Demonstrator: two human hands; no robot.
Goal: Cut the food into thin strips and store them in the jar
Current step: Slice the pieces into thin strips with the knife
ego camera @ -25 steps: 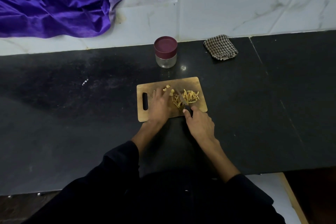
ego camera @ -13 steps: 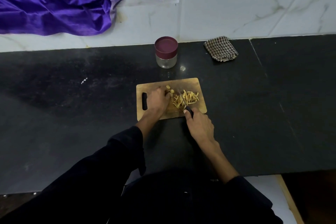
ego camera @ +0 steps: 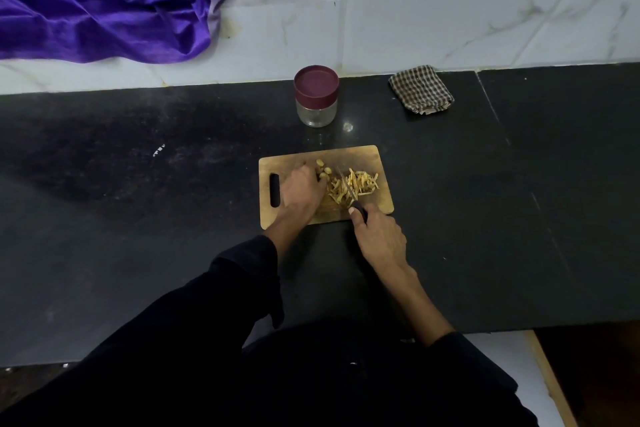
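Note:
A wooden cutting board (ego camera: 375, 158) lies on the black counter (ego camera: 138, 218). On it lies a pile of thin yellow strips (ego camera: 360, 182), with a few uncut chunks (ego camera: 323, 167) to its left. My left hand (ego camera: 301, 192) rests on the board with curled fingertips against the chunks. My right hand (ego camera: 379, 239) grips the dark handle of a knife (ego camera: 348, 189), whose blade lies across the strips. A small glass jar (ego camera: 316, 97) with a maroon lid on stands behind the board.
A folded checked cloth (ego camera: 420, 90) lies at the back right of the counter. A purple satin cloth (ego camera: 121, 0) hangs over the marble wall at the upper left. The counter's front edge runs just before my dark sleeves.
My left fingers have drawn in from a flatter spread to a curl against the chunks. The knife has stayed on the strip pile, shifting only slightly.

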